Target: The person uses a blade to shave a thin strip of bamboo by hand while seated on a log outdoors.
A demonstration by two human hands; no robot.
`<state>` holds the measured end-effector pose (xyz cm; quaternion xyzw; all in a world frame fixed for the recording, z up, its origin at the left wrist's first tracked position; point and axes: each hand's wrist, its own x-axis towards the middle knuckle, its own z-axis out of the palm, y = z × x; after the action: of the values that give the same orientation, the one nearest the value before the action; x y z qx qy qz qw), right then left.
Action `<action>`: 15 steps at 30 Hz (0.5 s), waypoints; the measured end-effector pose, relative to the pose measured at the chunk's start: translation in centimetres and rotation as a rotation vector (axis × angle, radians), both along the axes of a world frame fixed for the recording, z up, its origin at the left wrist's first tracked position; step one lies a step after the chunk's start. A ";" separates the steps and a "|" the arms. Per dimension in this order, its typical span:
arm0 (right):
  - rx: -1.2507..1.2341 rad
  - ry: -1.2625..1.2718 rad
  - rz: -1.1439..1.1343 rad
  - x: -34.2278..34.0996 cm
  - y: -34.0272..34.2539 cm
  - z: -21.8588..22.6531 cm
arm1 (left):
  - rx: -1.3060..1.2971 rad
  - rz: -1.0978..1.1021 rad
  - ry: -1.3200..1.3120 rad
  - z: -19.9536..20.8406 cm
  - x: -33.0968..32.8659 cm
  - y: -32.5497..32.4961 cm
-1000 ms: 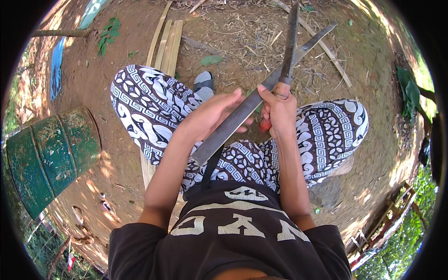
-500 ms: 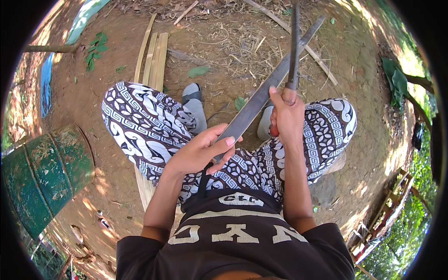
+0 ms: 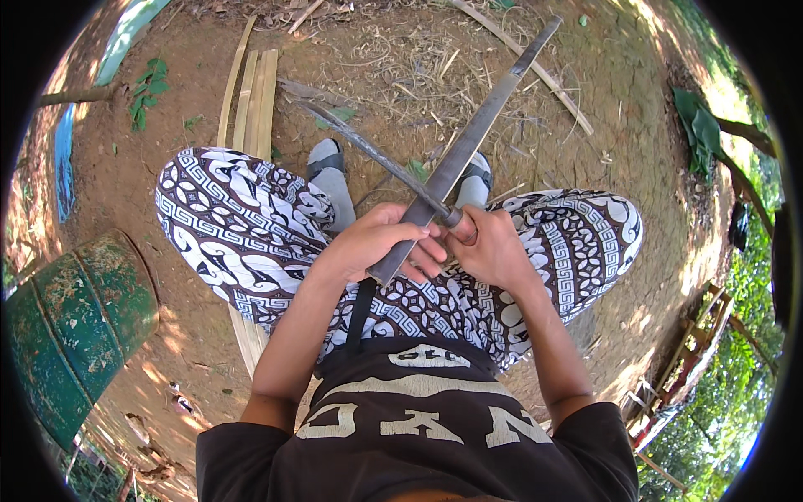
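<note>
Over bare dirt (image 3: 623, 159), the clenched right hand (image 3: 495, 247) has swung its dark tool (image 3: 376, 152) upper-left, now crossing the blade (image 3: 457, 165) the left hand (image 3: 372, 238) pinches.

A long flat grey blade (image 3: 470, 146) slants up rightward, crossed by a narrower dark blade (image 3: 378, 156) (wooden-handled).
</note>
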<state>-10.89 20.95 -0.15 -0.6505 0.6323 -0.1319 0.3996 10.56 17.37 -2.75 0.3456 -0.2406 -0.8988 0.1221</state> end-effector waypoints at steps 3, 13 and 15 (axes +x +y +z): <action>0.057 0.042 0.055 -0.4 -0.7 -0.1 | -0.059 -0.054 -0.017 -0.8 -0.1 0.1; 0.025 0.308 0.069 -1.3 0.9 -4.6 | -0.436 -0.036 -0.295 -2.9 -1.3 3.5; -0.037 0.353 0.078 -1.5 0.6 -4.7 | -0.502 -0.028 -0.276 -2.4 -1.2 3.1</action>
<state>-12.37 21.51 -4.81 -0.6948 0.6644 -0.0119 0.2751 9.41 20.51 -5.11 0.4200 -0.4748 -0.7572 0.1576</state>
